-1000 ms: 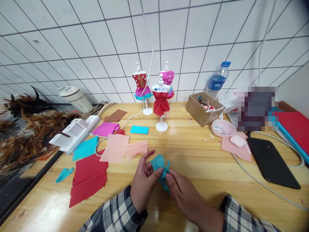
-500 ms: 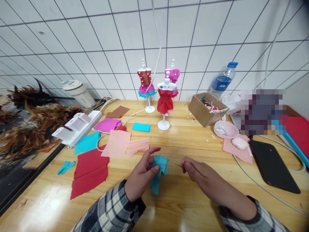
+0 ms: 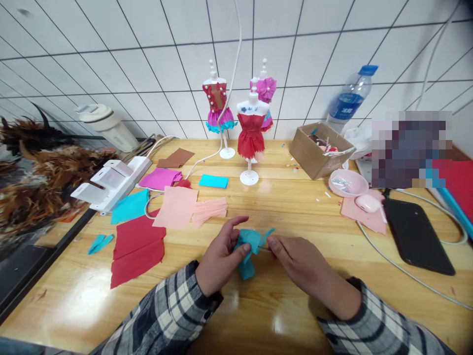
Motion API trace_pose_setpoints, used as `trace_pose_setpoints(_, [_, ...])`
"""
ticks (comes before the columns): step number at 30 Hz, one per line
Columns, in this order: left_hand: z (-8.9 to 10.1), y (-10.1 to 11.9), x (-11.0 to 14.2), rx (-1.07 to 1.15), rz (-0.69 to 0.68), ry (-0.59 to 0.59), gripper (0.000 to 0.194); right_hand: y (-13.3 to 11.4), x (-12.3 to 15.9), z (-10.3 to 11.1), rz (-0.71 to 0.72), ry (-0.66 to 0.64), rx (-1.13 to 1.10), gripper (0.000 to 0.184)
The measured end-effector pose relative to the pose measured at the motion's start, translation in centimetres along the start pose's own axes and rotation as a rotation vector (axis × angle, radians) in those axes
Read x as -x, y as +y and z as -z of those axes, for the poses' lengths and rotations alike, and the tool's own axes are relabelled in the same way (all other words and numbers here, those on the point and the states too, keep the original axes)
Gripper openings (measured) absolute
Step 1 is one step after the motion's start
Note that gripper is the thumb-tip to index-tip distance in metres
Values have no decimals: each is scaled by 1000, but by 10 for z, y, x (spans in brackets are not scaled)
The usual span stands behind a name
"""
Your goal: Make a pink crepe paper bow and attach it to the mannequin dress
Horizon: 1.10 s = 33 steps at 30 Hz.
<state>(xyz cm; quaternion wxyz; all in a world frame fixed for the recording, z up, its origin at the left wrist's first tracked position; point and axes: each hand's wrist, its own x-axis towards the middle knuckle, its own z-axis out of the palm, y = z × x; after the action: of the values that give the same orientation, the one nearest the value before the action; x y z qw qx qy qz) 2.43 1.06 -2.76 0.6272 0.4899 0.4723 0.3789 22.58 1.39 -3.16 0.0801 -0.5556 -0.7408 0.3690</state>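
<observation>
Pinching a crinkled turquoise piece (image 3: 251, 240) between thumb and fingers of the left hand (image 3: 223, 256), low over the near middle of the wooden table (image 3: 284, 305), with one finger raised off it, perhaps to leave the free edge open to view and reach. Gripping a thin tool (image 3: 263, 248) between thumb and curled fingers of the right hand (image 3: 301, 259), aimed leftward at that free edge, with a short grip probably chosen for fine control. Cannot tell, at this size, whether a needle or a blade, nor the exact lie of the fingers beneath the piece. Seemingly braced close to the tip because of being so thin and limp. Has, spread flat at the left and within easy reach, a red sheet (image 3: 138, 246), a peach sheet (image 3: 176, 207) and a pleated peach strip (image 3: 210, 210) touching it, likely for picking out by colour. Has, farther back, a folded turquoise packet (image 3: 213, 181) and, upright on a white stand, a small dress form in red (image 3: 251, 135), probably placed there for sight without crowding the hands. Has, at the right, a pink dish (image 3: 351, 192) of small bits just in front of an open cardboard box (image 3: 305, 155), presumably to prevent scattering
</observation>
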Motion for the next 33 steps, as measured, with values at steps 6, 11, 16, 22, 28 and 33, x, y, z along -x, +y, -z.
trace_pose_setpoints(6, [2, -6, 0, -51, 8, -4, 57, -4, 4, 3, -10, 21, 97, 53])
trace_pose_setpoints(11, [2, -10, 0, -119, -4, -29, 58, -8, 6, 2, 11, 12, 117, 51])
trace_pose_setpoints(16, [0, -8, 1, -131, -13, -36, 57, -10, 6, 1, 11, 19, 131, 50])
trace_pose_setpoints(22, [0, -8, 1, -115, 2, -19, 60, -9, 5, 0, -8, 19, 126, 50])
trace_pose_setpoints(28, [0, -10, 1, -113, -3, -24, 60, -7, 3, -1, -6, 22, 131, 50])
trace_pose_setpoints(33, [0, -9, 0, -93, -7, -13, 62, -9, 3, -2, -14, 18, 154, 53])
